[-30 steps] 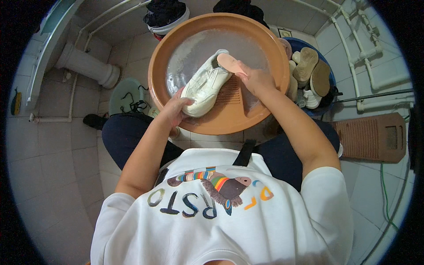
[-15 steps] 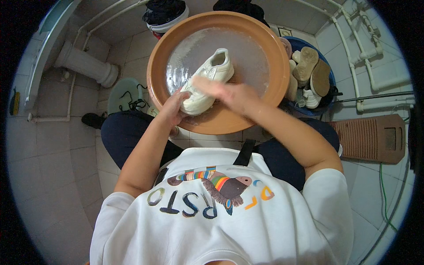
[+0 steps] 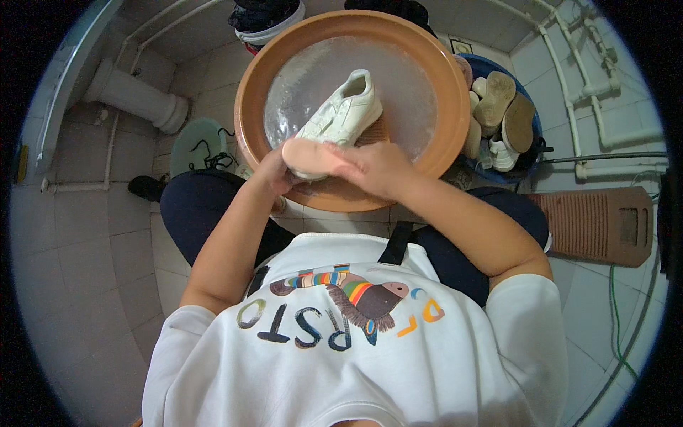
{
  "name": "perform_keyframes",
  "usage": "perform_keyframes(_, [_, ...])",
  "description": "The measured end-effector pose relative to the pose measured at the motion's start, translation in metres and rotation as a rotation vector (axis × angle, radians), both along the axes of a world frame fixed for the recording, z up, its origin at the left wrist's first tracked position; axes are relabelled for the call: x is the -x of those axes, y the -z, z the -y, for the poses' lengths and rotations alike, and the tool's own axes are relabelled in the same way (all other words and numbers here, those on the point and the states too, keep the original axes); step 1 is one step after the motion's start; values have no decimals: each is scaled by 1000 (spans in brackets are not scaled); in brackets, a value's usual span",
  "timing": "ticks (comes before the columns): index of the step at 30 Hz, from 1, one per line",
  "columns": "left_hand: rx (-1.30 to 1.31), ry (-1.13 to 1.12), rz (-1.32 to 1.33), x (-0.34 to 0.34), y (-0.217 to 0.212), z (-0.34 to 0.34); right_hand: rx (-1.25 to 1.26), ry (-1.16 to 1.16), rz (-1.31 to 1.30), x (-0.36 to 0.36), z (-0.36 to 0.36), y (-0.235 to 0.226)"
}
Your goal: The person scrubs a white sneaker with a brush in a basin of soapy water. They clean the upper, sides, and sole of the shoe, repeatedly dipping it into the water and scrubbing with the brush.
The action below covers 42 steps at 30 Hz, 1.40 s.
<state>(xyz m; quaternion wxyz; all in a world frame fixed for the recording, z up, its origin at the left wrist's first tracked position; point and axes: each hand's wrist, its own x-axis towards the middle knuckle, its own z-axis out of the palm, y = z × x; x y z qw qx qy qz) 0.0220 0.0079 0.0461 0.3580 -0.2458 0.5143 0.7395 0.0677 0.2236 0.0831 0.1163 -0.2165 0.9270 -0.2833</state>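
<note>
A white sneaker [image 3: 343, 117] rests at a slant over the orange-brown basin [image 3: 245, 107], its heel and opening pointing away from me and its toe toward me. My left hand [image 3: 276, 171] is closed on the toe end from the left side; part of its fingers is hidden under the shoe. In my right hand [image 3: 373, 169] is a flat, pale pinkish-tan brush [image 3: 306, 155] with a rounded end, laid across the toe. Its bristles are out of sight beneath it. Cloudy, sudsy water [image 3: 405, 85] fills the basin, and a ridged brown board [image 3: 377, 132] shows partly behind the shoe.
Right of the basin stands a blue tub [image 3: 530, 135] holding several shoes. A brown washboard [image 3: 590, 226] lies beside my right knee. On the left are a pale green basin [image 3: 183, 146] with dark laces and a white pipe [image 3: 135, 98]. A bucket of dark cloth [image 3: 267, 25] stands behind.
My right hand has moved the brush slightly left and down, from the shoe's upper front onto its toe. The basin and shoe sit slightly differently in view.
</note>
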Motion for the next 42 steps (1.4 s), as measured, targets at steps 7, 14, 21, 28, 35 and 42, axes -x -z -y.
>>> perform_keyframes(7, [-60,-14,17,7,10,1,109,385,9,37,-50,23])
perform_keyframes(14, [-89,-18,106,10,13,7,243,316,108,38,-32,35])
perform_keyframes(21, [-116,-50,92,10,18,8,89,268,-16,22,-17,10])
perform_keyframes(28, [-137,2,112,12,15,6,178,468,152,47,-55,-14])
perform_keyframes(35, [-455,-83,300,10,18,16,147,197,-1,21,-11,4])
perform_keyframes(42, [-644,-44,378,7,24,13,149,259,13,25,-21,-5])
